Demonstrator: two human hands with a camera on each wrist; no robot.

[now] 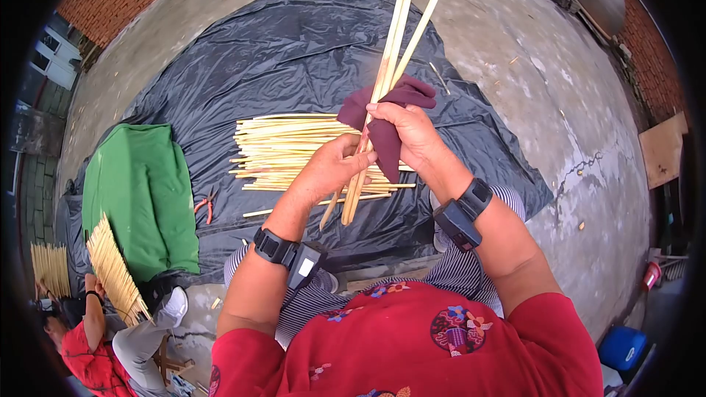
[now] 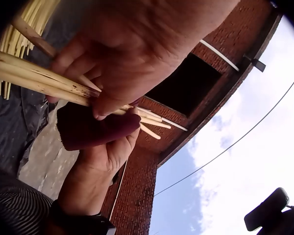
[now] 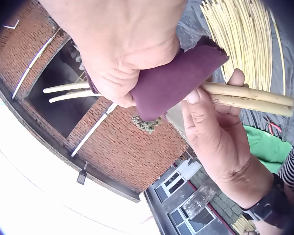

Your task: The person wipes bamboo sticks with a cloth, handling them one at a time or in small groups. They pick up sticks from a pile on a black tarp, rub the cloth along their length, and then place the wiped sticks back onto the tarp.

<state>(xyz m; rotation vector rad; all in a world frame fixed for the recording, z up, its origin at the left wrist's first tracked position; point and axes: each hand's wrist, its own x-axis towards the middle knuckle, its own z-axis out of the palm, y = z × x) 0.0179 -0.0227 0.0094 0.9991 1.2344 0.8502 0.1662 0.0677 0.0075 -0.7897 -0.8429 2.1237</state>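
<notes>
Several long pale stalks (image 1: 387, 51) are held upright and slightly tilted in front of the chest. My left hand (image 1: 334, 165) grips them near their lower ends, thumb and fingers around them as the right wrist view shows. Higher up, my right hand (image 1: 415, 136) grips a dark purple cloth (image 1: 384, 150) wrapped around the same stalks, its thumb pressed along them. In the right wrist view the cloth (image 3: 171, 83) covers the middle of the stalks, and their lower ends (image 3: 264, 100) stick out past the left hand.
A pile of pale stalks (image 1: 283, 151) lies on a black plastic sheet (image 1: 257, 51). Red-handled pliers (image 1: 207, 209) lie between it and a green cloth (image 1: 140, 191). At the lower left a seated person (image 1: 84, 353) holds a flat row of stalks (image 1: 116, 268).
</notes>
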